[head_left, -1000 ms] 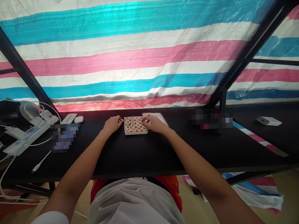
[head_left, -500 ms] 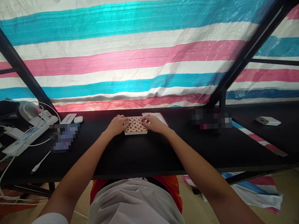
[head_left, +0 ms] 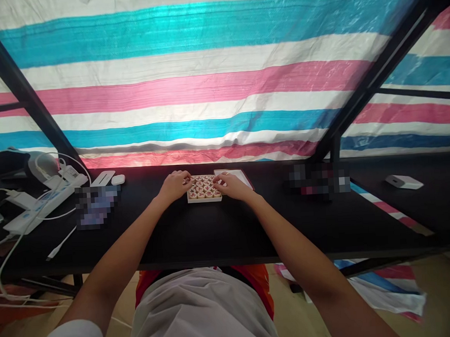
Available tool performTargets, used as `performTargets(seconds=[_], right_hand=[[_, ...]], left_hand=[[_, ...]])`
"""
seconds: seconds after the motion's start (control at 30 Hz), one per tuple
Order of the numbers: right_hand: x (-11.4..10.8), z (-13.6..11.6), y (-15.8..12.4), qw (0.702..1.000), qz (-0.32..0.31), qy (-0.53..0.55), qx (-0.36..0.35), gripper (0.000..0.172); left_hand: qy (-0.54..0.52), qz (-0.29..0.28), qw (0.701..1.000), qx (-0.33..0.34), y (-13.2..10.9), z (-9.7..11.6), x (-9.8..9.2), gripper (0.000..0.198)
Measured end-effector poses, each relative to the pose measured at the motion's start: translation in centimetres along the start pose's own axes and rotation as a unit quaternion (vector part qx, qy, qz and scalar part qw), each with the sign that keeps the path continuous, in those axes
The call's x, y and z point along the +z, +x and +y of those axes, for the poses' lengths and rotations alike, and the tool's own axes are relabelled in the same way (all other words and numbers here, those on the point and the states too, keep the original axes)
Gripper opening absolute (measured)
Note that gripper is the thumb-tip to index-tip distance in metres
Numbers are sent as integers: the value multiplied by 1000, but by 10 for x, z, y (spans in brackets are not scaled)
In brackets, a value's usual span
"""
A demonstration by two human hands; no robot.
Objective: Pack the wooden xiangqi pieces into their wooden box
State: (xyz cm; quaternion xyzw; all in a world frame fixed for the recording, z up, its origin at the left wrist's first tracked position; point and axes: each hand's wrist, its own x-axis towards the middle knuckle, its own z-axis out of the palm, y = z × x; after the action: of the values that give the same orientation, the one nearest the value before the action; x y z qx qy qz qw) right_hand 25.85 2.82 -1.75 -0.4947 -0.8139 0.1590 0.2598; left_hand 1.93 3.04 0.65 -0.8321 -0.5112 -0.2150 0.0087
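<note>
A shallow pale box (head_left: pixel 204 200) on the black table holds rows of round pieces (head_left: pixel 200 189) marked with red and dark characters. My left hand (head_left: pixel 175 184) is at the box's left edge, its fingers curled together over the upper left pieces; what they hold, if anything, is hidden. From the right, my right hand (head_left: pixel 230 184) reaches over the box's right edge, fingers bent onto the pieces there; anything between its fingertips is too small to tell. Behind this hand lies a white lid (head_left: pixel 241 176) with a reddish edge, partly covered.
At the left are a white power strip (head_left: pixel 46 204) with cables, a blurred flat object (head_left: pixel 98 208) and a white case (head_left: pixel 118 179). A blurred dark object (head_left: pixel 313 182) and a white adapter (head_left: pixel 404 182) lie right. Striped sheeting (head_left: pixel 204 83) hangs behind.
My left hand has shifted slightly up and left, and its fingers are more curled. My right hand and the box have hardly moved.
</note>
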Motion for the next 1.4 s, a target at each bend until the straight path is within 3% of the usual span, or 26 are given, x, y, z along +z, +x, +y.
performTargets(seconds=[0.07,0.17,0.23,0.3,0.47,0.67,0.77,0.87,1.07,1.4], right_hand=[[0,-1,0,1000,-1,-2,3,20],[0,-1,0,1000,-1,-2,6,19],[0,-1,0,1000,0,-2,6,19],[0,-1,0,1000,0,0,3,19],[0,0,0,1000,-1,1,2,19],[-1,-2,-1,1000,0,1,8,19],[-1,-3,-1,1000,-2,0,7,18],[-1,-2,-1,1000,-2,0,7,19],[-1,-1,0,1000,2,-5,3,20],[-2,-4,-1,1000,2,-6,4,19]], left_hand=[[19,3,999,-51,0,-5,-9,18],[36,-86,989,-115,0,-16,-17,19],[37,-161,980,-114,0,-23,-16,18],[44,-187,978,-87,0,-27,-12,19],[74,-146,985,-58,1,-26,-6,32],[73,-182,977,-78,-1,-22,-8,36],[86,-142,984,-69,-2,-18,-9,37],[52,-100,993,-19,-3,-9,-8,33],[14,-81,990,115,-8,11,5,27],[-20,-98,987,129,-8,12,8,30]])
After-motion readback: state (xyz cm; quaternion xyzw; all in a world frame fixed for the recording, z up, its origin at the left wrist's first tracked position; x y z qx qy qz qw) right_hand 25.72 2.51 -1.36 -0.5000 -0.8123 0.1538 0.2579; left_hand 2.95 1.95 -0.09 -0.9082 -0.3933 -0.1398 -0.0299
